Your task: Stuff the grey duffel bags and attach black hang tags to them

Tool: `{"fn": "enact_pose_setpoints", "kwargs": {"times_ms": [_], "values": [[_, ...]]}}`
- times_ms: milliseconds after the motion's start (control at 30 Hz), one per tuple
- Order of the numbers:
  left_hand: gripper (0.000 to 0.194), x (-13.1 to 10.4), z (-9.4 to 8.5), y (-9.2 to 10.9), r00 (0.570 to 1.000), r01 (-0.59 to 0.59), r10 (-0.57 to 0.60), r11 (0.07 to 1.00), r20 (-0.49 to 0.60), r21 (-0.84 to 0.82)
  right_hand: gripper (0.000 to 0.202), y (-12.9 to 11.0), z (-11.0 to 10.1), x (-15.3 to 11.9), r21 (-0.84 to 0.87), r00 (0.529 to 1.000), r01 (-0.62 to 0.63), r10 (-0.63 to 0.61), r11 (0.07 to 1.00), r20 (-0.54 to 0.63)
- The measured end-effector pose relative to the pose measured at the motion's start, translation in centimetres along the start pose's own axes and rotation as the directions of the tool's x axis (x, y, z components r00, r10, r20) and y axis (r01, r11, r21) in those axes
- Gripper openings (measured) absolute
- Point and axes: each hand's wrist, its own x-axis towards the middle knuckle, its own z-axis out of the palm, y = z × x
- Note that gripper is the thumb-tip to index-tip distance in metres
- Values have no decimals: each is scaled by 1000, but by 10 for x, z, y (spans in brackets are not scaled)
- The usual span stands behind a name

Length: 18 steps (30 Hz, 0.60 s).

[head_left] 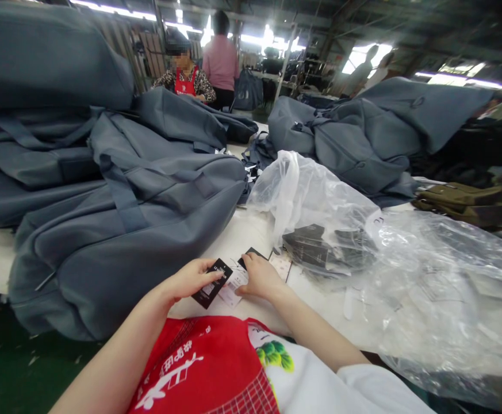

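Pinching a black tag [211, 287] in left hand [192, 279], a second tag [257, 251] in right hand [260, 277]! Keep both flat, clear of plastic [320, 192] at two o'clock.

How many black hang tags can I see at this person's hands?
2: one black hang tag in the left hand, another at the right hand, partly covered by its fingers. More may be hidden underneath.

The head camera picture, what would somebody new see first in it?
Probably the big blue-grey duffel bags, heaped on the left. Next, the shiny clear plastic on the right. Then the bright red apron at the bottom, just below the left hand, which holds a black hang tag.
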Motion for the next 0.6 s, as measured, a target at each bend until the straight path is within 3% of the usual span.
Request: {"fn": "enact_pose_setpoints", "kwargs": {"times_ms": [100, 167, 267, 333, 433, 533, 600], "values": [[40, 0, 6, -2, 999, -26, 27, 999, -27, 44, 62, 1, 5, 3, -26, 997, -63, 62, 998, -36], [35, -2, 9, -1, 993, -109, 114, 987, -35, 120, 53, 0, 5, 4, -35, 992, -113, 111, 993, -61], [26, -4, 13, 1, 972, -204, 224, 956, -75, 209, 67, -3, 4, 4, -44, 987, -148, 145, 988, -69], [25, -6, 17, 1, 971, -180, 207, 961, -116, 211, 75, -7, 5, 3, -59, 987, -150, 146, 987, -62], [27, -15, 20, 6, 970, -152, 173, 980, -170, 125, 70, -9, 7, 3, -75, 986, -159, 154, 984, -71], [35, -27, 19, 19, 962, -187, 192, 981, -194, 43, 46, -7, 0, 6, -63, 979, -177, 169, 982, -111], [33, -33, 16, 29, 953, -224, 242, 968, -181, 113, 27, -7, -10, 8, -32, 974, -186, 180, 982, -138]]}}
